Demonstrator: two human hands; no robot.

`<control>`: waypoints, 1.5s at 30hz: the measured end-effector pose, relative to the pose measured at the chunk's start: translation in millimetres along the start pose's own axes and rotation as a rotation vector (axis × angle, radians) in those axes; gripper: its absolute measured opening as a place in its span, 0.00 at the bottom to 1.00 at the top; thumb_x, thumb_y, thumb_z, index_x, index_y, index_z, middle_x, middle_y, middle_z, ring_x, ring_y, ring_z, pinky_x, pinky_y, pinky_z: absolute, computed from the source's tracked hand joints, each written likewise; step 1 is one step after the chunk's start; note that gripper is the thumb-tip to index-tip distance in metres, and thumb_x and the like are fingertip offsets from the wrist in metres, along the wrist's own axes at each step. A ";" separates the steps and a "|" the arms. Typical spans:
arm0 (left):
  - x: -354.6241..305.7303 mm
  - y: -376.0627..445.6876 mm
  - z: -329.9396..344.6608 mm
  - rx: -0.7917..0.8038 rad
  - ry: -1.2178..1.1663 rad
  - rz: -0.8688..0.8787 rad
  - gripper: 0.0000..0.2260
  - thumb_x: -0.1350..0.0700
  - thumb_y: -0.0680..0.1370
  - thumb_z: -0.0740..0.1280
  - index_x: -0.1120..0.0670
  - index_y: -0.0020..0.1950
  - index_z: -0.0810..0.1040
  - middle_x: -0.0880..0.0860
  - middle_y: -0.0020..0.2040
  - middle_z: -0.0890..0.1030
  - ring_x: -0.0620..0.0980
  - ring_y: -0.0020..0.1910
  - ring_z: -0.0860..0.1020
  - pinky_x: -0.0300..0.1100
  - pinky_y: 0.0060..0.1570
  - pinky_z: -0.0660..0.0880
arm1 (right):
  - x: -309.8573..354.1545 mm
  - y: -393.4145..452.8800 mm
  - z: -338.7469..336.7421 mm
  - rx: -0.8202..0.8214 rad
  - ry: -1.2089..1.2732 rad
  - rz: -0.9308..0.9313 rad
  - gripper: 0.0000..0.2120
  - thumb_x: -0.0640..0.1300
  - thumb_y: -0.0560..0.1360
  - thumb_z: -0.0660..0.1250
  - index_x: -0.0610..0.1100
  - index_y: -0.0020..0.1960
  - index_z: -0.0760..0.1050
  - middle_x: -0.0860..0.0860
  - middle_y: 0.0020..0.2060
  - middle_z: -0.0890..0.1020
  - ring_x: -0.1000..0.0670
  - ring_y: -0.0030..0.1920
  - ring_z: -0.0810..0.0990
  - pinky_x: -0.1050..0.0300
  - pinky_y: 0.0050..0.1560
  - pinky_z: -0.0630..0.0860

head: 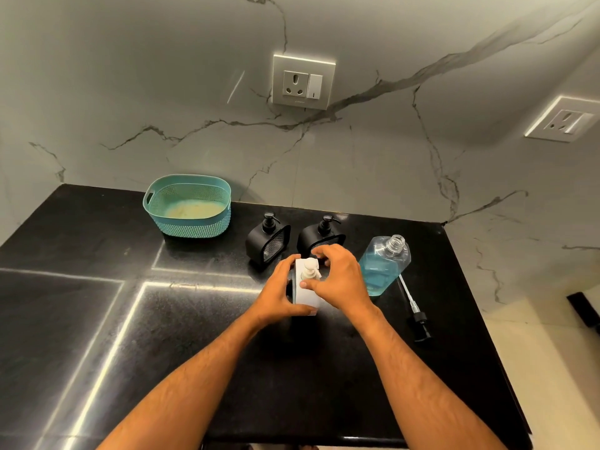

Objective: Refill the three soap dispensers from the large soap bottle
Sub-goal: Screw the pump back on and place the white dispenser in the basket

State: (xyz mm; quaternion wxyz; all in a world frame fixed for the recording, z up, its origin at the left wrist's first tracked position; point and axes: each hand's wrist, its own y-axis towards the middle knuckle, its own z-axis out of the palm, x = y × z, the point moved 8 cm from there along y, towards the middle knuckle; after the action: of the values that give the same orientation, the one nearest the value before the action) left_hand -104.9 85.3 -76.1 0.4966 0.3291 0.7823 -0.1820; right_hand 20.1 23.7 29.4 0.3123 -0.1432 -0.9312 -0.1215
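Note:
A white square soap dispenser (306, 295) with a white pump (311, 267) stands on the black counter (194, 336). My left hand (281, 292) grips its left side. My right hand (337, 279) curls around the pump top. Behind it stand two black dispensers, one at the left (268, 240) and one at the right (319, 235), both with pumps on. The large clear soap bottle (384, 264), partly full of blue liquid, stands uncapped to the right. Its black pump with tube (417, 316) lies on the counter beside it.
A teal perforated basket (188, 206) sits at the back left of the counter. The marble wall carries two power sockets, one above the dispensers (303, 82) and one at the right (565, 120). The counter's right edge drops to a light floor (535, 352).

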 end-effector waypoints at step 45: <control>-6.9 -8.0 -4.6 -0.041 -0.049 -0.048 0.49 0.51 0.61 0.83 0.52 0.79 0.64 0.49 0.72 0.71 0.40 0.70 0.72 0.30 0.65 0.71 | -27.2 -31.3 44.7 -0.071 0.294 0.089 0.39 0.51 0.61 0.83 0.51 0.68 0.72 0.56 0.61 0.74 0.55 0.60 0.76 0.69 0.56 0.73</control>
State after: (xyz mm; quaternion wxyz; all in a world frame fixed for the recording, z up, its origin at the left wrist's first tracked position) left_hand -111.5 80.1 -68.2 0.5176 0.2954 0.7812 -0.1857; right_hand 5.7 3.6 -26.3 0.4451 -0.1760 -0.8633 -0.1601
